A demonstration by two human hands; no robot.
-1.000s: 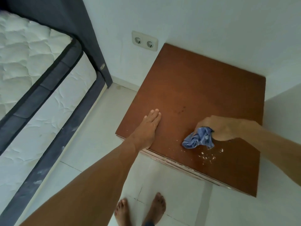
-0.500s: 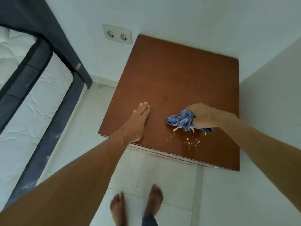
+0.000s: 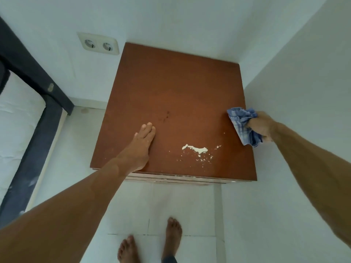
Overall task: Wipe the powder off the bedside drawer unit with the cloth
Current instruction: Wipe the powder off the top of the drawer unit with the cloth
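Standing on the floor tiles (image 3: 190,205): two bare feet (image 3: 172,238). White powder (image 3: 195,149) lies near the front edge of the bedside drawer unit (image 3: 174,88), apart from the cloth (image 3: 241,124) and to its left. The left hand (image 3: 141,147) rests flat on the top, fingers straight and together. The right hand (image 3: 263,127) grips the bunched blue cloth at the right edge. Beyond, a wall socket (image 3: 98,44).

A double wall socket (image 3: 98,43) sits on the white wall, beyond the left hand (image 3: 141,147) and to its left. Farther left stands a dark bed frame (image 3: 38,88) holding a white mattress (image 3: 17,126). Nearer than the left hand, two bare feet (image 3: 171,238) stand on pale floor tiles (image 3: 171,202). A white side wall (image 3: 303,82) rises just outside the right hand (image 3: 263,128).
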